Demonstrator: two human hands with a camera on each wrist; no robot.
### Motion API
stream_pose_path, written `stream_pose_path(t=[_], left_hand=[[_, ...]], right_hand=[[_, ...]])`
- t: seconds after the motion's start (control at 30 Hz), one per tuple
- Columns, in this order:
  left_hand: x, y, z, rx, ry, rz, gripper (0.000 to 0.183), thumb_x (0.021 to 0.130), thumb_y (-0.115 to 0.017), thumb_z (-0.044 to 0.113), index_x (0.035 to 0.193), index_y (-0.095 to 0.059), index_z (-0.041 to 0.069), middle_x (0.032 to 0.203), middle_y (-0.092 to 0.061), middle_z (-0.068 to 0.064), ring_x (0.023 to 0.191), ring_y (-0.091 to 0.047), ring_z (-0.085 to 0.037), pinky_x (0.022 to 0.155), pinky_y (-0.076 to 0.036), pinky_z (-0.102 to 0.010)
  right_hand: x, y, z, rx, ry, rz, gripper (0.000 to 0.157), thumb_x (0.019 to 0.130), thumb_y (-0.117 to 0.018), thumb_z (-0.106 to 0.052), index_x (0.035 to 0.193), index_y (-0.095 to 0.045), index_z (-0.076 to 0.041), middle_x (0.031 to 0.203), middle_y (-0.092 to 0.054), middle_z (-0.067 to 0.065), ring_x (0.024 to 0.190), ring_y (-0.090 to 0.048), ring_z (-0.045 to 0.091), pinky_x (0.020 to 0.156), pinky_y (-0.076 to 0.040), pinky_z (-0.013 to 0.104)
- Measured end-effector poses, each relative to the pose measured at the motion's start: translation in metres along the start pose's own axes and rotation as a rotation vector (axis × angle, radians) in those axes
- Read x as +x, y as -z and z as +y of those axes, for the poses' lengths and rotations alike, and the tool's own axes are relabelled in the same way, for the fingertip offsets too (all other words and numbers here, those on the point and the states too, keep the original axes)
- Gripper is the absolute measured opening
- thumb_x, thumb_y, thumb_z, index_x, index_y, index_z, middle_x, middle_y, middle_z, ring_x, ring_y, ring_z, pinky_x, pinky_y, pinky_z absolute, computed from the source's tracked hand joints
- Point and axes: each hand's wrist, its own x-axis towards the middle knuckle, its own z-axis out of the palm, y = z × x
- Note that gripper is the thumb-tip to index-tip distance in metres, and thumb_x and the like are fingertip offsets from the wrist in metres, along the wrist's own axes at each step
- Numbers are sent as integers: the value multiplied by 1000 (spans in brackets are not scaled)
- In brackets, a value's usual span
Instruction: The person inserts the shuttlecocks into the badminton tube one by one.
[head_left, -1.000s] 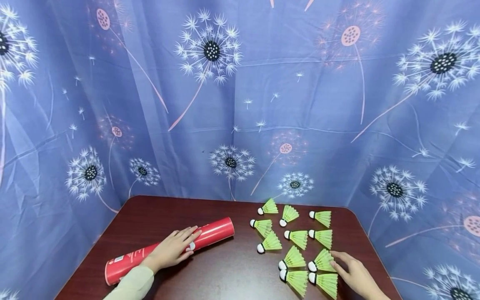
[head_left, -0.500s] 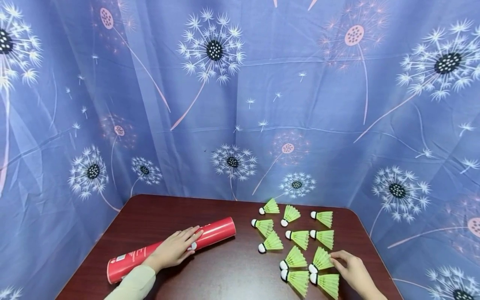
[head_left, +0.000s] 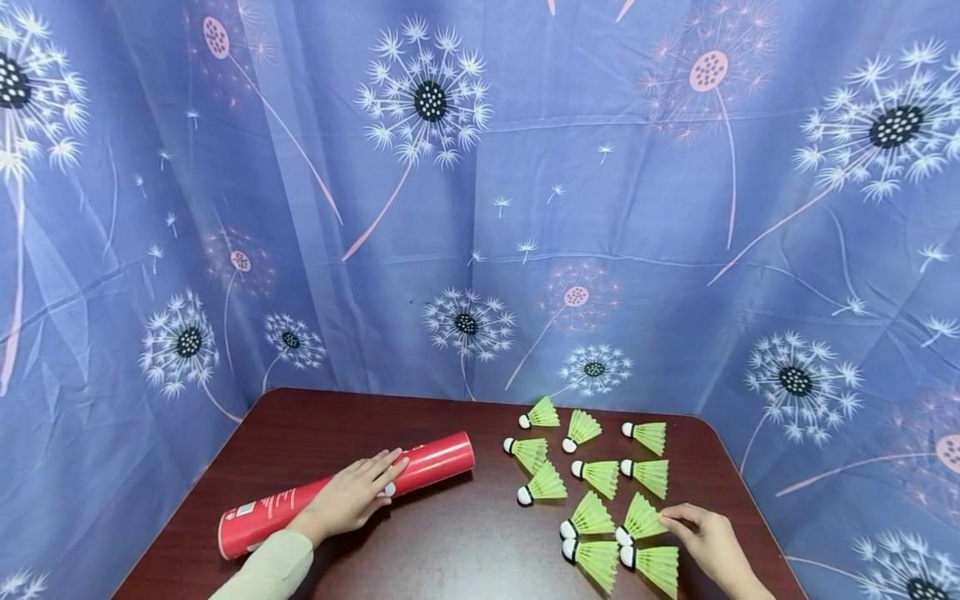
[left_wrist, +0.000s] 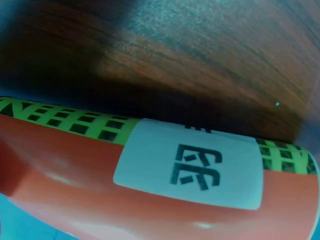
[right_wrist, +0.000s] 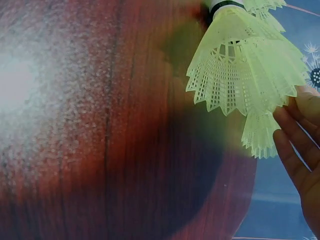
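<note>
On the left, a red shuttlecock tube (head_left: 442, 461) lies slantwise on the table. My left hand (head_left: 348, 500) rests across its middle, fingers stretched over the top. A white label (left_wrist: 190, 165) and a green-and-black patterned band on the tube show in the left wrist view. At the right, my right hand (head_left: 708, 542) pinches the skirt edge of a yellow-green shuttlecock (head_left: 642, 518) between thumb and forefinger. That shuttlecock (right_wrist: 240, 60) fills the upper right of the right wrist view, fingertips right at its rim. Its white cork points toward the left front.
Several more yellow-green shuttlecocks (head_left: 596, 477) lie on the right half of the dark wooden table (head_left: 450, 550). One (head_left: 652, 568) sits just in front of the pinched one, another (head_left: 587, 517) to its left. A blue dandelion-print curtain (head_left: 495, 167) hangs behind and at both sides.
My right thumb and forefinger have come together on the shuttlecock's skirt, and it has turned slightly, its skirt swinging away from me. My left hand stays on the tube, which has shifted very little.
</note>
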Motion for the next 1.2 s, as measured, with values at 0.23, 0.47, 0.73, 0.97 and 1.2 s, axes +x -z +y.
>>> stream_pose_path(t=[0.23,0.47,0.73,0.97,1.2], left_hand=[[5,4,-2,23,-7,13,70,80,-77,26,140,-48,3,139,-51,-19,118,-56,-34,91,-50,-46],[12,10,-2,16,-20,25,71,78,-78,24,140,-49,4,139,-50,-19,119,-56,-35,91,-50,-47],[17,15,1,14,-16,-2,72,80,-77,24,142,-46,7,143,-47,-17,122,-54,-33,93,-49,-46],[21,21,5,15,-30,-7,71,81,-76,24,142,-46,6,142,-47,-18,123,-53,-33,94,-48,-46],[23,27,7,15,-26,-3,71,81,-76,25,142,-47,6,143,-47,-18,124,-52,-34,94,-48,-46]], right_hand=[[2,1,3,-8,156,139,29,59,-80,12,75,-73,-11,72,-69,-5,70,-57,-13,58,-42,8],[6,7,1,0,103,158,27,63,-79,11,78,-74,-11,73,-69,-5,68,-58,-11,55,-43,9],[15,14,-2,7,130,217,27,63,-78,14,79,-74,-7,72,-69,-2,62,-54,-11,52,-39,10],[23,21,-7,18,154,280,31,58,-77,19,77,-73,-4,71,-69,1,70,-54,-18,56,-41,8],[32,23,-13,15,171,312,29,60,-78,18,79,-74,-4,72,-70,2,70,-55,-16,56,-40,7]])
